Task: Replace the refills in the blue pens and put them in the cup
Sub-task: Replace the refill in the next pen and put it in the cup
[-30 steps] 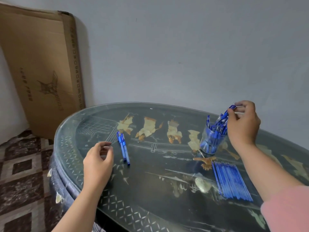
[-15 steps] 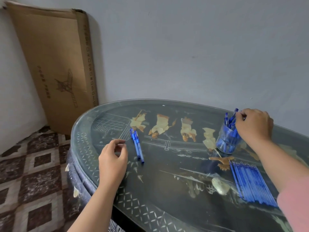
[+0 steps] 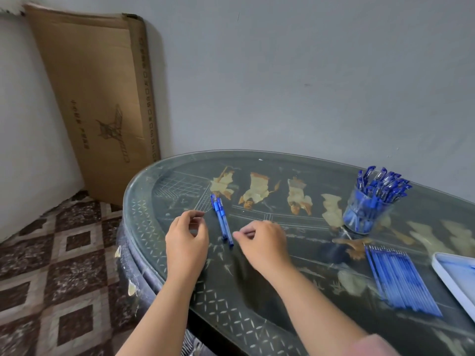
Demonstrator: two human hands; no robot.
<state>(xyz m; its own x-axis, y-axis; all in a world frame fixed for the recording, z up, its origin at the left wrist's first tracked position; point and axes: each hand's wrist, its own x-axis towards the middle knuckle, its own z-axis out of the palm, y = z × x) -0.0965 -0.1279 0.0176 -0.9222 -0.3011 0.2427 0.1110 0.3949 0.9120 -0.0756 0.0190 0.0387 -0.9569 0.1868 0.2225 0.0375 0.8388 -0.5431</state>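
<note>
Centre of frame: two blue pens (image 3: 221,220) are lying side by side on the desk (image 3: 257,317). We are hovering our left hand (image 3: 186,240) and right hand (image 3: 263,242) on either side, fingers loosely curled, both empty. Right of frame: cup (image 3: 365,214) of pens, with refills (image 3: 403,281) lying below it.

Right hand (image 3: 263,244) blurred, perhaps empty; white tray (image 3: 453,273) cut off rightward.

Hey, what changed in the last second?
The right hand let go of a blue pen at the clear cup of blue pens and swung left, next to the two blue pens lying on the glass-topped table. The left hand, those pens and the row of blue refills stayed put.
</note>
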